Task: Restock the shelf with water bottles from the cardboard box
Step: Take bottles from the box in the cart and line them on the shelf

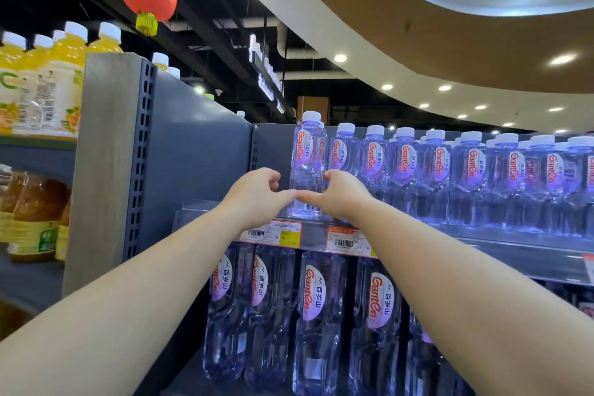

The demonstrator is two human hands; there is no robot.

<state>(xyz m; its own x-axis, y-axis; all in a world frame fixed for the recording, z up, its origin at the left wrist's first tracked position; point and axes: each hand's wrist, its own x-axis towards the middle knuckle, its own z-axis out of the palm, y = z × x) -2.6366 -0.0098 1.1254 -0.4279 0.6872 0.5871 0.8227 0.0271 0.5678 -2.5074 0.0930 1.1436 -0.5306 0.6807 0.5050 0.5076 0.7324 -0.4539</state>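
Placement of a water bottle at the left end of the upper shelf row.

The water bottle (307,167) stands upright on the shelf (501,236), long axis vertical, directly beyond both hands and just left of the stocked row (450,170). The right hand (339,194) is nearer: its curled fingers meet the bottle's lower right side, though whether they truly clasp it cannot be told. The left hand (257,191) hovers at the bottle's lower left, fingers loosely curled and holding nothing, thumb tip touching the right thumb. The cardboard box is out of view.
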